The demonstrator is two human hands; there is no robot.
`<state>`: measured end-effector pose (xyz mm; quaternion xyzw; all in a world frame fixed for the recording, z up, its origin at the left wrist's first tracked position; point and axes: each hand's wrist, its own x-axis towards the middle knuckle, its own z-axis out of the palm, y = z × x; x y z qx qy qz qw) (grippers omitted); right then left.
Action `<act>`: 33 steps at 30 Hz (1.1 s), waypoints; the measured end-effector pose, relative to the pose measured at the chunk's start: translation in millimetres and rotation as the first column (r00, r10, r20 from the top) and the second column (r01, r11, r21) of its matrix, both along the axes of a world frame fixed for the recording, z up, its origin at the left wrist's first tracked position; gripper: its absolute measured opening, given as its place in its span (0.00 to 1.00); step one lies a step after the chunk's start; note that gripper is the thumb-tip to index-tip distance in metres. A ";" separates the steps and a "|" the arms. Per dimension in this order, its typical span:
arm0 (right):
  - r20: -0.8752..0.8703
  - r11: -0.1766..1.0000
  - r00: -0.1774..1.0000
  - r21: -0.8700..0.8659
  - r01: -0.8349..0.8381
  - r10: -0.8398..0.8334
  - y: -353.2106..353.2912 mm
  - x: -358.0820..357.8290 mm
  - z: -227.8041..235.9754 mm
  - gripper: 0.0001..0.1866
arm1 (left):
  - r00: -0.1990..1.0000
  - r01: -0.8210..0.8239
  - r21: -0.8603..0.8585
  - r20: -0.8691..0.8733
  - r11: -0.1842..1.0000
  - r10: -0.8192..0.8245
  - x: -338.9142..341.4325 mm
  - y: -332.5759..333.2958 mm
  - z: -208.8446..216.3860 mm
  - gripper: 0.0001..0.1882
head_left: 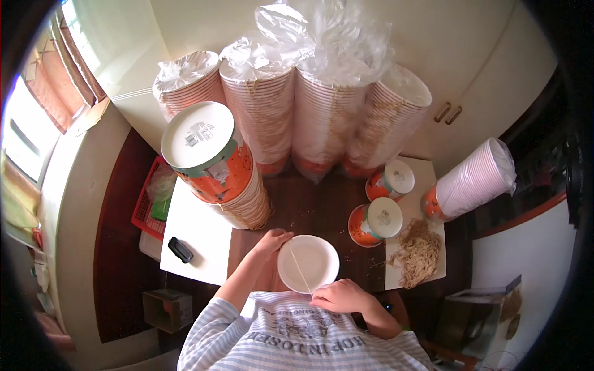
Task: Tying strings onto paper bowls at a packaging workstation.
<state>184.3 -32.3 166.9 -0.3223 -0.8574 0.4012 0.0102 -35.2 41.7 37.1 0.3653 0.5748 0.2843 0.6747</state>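
Note:
A round white paper tub [308,264] is in front of my body, its pale inside facing up. A thin string [299,263] crosses its opening slantwise from the upper left rim to the near rim. My left hand [274,241] is closed at the upper left rim, pinching the string's far end. My right hand [342,297] is at the near rim with its fingers pressed together on the other end; its fingertips are partly hidden. A heap of loose beige strings [417,255] lies to the right on a white board.
Tall plastic-wrapped stacks of tubs [258,111] line the back. At the left stands a tub stack [210,161], orange and green on top, near a black tray-like object [180,250]. Two orange tubs [375,222] and another wrapped stack [473,179] are on the right. Crumbs dot the dark table [291,198].

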 end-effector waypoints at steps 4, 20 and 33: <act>-0.312 0.885 0.950 -0.450 -0.120 -0.030 13.3 6.8 0.9 0.10 | 0.978 -0.189 0.070 0.102 0.979 0.181 9.3 22.7 -10.1 0.14; -0.300 0.270 0.004 -0.865 -0.424 -0.954 33.1 -0.8 -64.8 0.18 | 0.962 0.086 -0.097 -0.250 0.992 -0.108 21.0 -102.3 0.0 0.23; -0.278 0.243 -0.018 -0.801 -0.548 -0.960 58.1 -22.9 -61.7 0.18 | 0.600 0.137 0.402 -0.761 0.905 0.247 7.7 -41.9 28.3 0.15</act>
